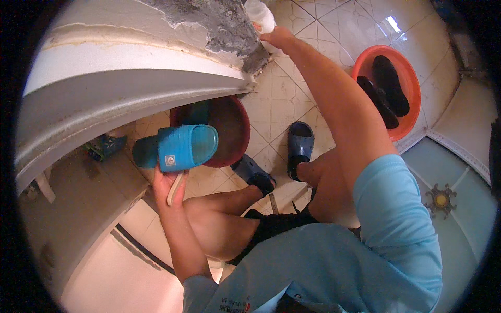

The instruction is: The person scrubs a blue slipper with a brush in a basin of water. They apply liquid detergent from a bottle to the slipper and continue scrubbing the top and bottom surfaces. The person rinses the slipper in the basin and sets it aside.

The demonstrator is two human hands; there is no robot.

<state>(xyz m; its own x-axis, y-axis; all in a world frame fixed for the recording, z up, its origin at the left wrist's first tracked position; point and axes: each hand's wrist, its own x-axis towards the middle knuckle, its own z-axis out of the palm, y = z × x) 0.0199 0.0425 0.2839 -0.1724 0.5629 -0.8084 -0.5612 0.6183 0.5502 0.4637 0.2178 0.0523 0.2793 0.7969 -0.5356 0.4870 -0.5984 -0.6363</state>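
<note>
My left hand (169,184) holds a blue slide sandal (174,146) from below, with a pale brush handle (175,189) lying against the palm. The sandal is over the left part of a dark red basin (231,137), partly beneath the counter edge. My right arm reaches far forward, and my right hand (274,38) is at a white, translucent plastic bottle (260,16) beside the wall corner. The fingers are partly hidden by the bottle, but they appear to be around it.
An orange basin (415,94) holds dark shoe insoles (391,85) on the tiled floor at right. My feet, in dark blue clogs (300,143), stand near the red basin. A crumbling wall corner (235,35) borders the reach at top, and a frosted glass door panel (450,176) is at right.
</note>
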